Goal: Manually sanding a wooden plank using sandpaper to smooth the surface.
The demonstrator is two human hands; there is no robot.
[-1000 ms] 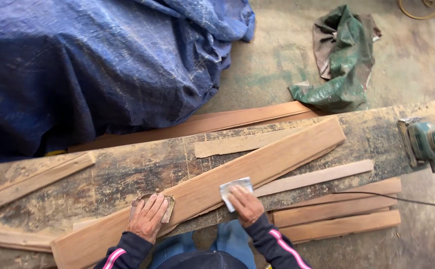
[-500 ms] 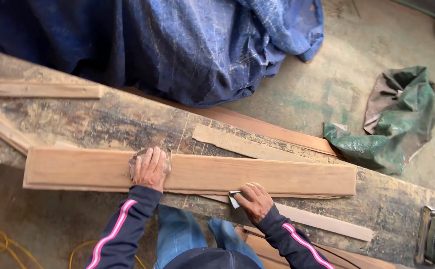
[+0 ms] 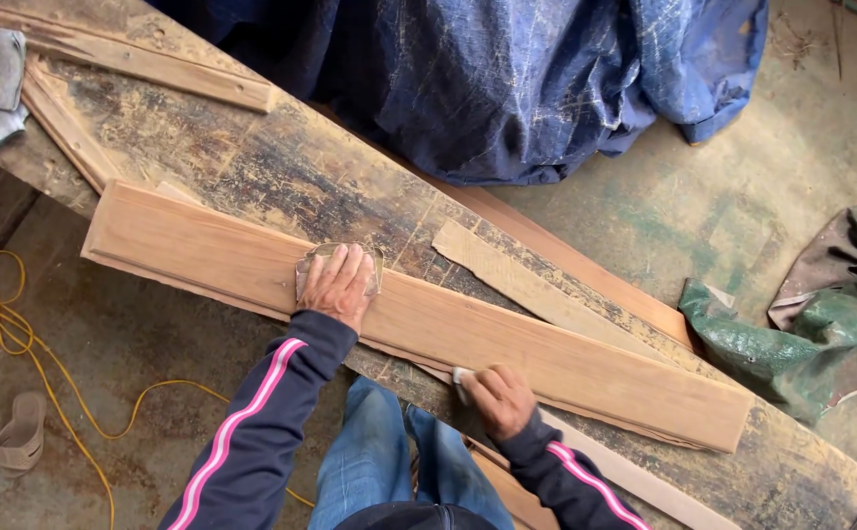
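Under the left hand [image 3: 335, 285], whose fingers lie flat and spread, a sandpaper sheet [image 3: 313, 263] presses onto the long plank [image 3: 507, 344] across the desk [image 3: 252, 162], steadying it. Right hand [image 3: 497, 397] curls closed around pale sandpaper [image 3: 461, 377] at the plank's near edge.
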